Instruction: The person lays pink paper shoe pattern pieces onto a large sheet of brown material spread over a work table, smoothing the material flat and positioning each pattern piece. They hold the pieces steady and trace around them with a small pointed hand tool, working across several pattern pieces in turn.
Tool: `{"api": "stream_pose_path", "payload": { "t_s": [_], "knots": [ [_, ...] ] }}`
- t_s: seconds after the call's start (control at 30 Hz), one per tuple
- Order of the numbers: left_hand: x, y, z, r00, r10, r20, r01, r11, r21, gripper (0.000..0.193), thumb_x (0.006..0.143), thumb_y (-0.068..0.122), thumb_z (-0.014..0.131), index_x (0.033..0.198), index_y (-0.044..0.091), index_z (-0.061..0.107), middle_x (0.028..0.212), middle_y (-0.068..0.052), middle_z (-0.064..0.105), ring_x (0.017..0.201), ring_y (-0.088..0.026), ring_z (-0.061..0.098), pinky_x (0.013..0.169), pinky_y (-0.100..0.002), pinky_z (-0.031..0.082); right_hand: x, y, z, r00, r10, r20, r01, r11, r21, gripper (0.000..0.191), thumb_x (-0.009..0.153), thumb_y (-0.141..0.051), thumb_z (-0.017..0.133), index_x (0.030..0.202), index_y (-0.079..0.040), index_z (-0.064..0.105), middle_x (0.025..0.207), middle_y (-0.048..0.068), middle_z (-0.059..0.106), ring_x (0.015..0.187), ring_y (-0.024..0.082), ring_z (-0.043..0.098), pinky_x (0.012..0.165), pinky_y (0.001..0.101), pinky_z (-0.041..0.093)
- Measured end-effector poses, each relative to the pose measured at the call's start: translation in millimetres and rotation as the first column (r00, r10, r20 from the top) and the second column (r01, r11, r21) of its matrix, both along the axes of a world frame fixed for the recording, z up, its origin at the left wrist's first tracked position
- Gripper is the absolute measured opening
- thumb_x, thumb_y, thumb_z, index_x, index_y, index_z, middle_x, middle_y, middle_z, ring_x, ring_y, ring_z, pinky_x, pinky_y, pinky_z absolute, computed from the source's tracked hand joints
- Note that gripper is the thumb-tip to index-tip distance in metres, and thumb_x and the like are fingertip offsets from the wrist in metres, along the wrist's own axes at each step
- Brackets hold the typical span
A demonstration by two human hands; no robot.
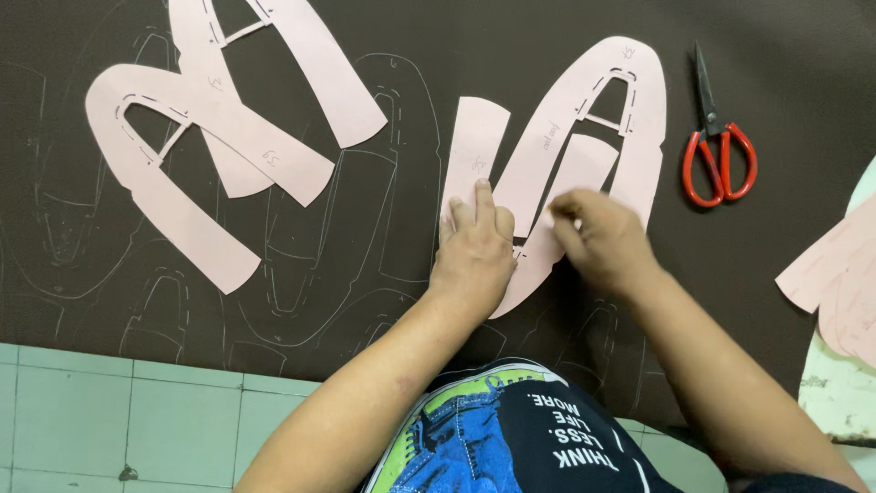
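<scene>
nearest the camera is the person's dark printed shirt point(538, 438), with pale green floor tiles point(137, 411) to the near left. just beyond, both hands rest on the wide dark brown sheet point(365, 274) covered in faint chalk outlines. the left hand point(474, 251) lies flat with its fingers point(484, 196) spread and pressed down on the near end of the pink paper arch-shaped pattern piece point(566, 137), touching it and gripping nothing. the right hand point(602, 237) sits just beside it to the right, its fingers point(566, 208) curled in close at the inner edge of the same piece; motion blur makes it unclear whether they pinch a marker or only the paper. the pattern's long axis runs from the hands away and slightly right, so it lies straight ahead of both hands, the left bearing on it more fully. farther left lie two more pink arch patterns point(210, 137), overlapping. far right, red-handled scissors point(719, 146) lie well apart from the hands, and a stack of pink pieces point(835, 274) pokes in at the right edge.
</scene>
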State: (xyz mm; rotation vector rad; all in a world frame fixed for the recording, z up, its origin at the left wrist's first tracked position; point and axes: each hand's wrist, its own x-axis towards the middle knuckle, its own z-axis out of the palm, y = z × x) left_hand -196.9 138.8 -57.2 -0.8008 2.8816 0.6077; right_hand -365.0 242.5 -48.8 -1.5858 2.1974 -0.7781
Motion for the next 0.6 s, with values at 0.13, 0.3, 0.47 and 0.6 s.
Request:
{"api": "stream_pose_path", "payload": {
  "t_s": [0.13,0.3,0.47,0.6],
  "knots": [
    [1,-1,1,1.0,-0.005,0.016,0.004,1.0,0.013,0.059,0.086,0.027,0.072,0.125,-0.01,0.048,0.154,-0.036,0.029,0.135,-0.058,0.039,0.106,-0.059,0.043,28,16,0,0.996,0.04,0.081,-0.047,0.995,0.084,0.013,0.088,-0.007,0.071,0.101,-0.005,0.069,0.091,0.013,0.074,0.08,0.028,0.073,0.072,0.0354,0.058],
    [2,-1,6,1.0,-0.007,0.015,0.006,0.999,0.051,0.064,0.084,0.031,0.075,0.125,-0.01,0.048,0.154,-0.036,0.028,0.136,-0.057,0.038,0.107,-0.058,0.043,28,15,0,0.998,0.033,0.049,-0.032,0.999,-0.028,0.015,0.088,-0.008,0.071,0.102,-0.004,0.068,0.092,0.014,0.073,0.081,0.03,0.072,0.073,0.0361,0.058],
    [3,-3,8,0.999,-0.025,0.031,0.024,0.998,0.05,0.063,0.085,0.031,0.074,0.125,-0.009,0.047,0.154,-0.036,0.027,0.136,-0.059,0.037,0.106,-0.058,0.043,33,18,-2,0.995,0.002,0.103,-0.009,0.998,0.068,0.013,0.089,-0.008,0.07,0.102,-0.005,0.069,0.09,0.012,0.074,0.079,0.027,0.073,0.073,0.0352,0.059],
    [3,-2,7,1.0,-0.011,-0.006,0.011,0.996,0.085,0.052,0.086,0.028,0.074,0.123,0.001,0.05,0.154,-0.037,0.027,0.135,-0.062,0.036,0.108,-0.064,0.039,17,12,-6,0.999,-0.023,0.023,0.023,1.0,-0.008,0.014,0.092,-0.01,0.072,0.103,-0.004,0.068,0.095,0.014,0.073,0.082,0.027,0.073,0.074,0.0352,0.058]
  ]
}}
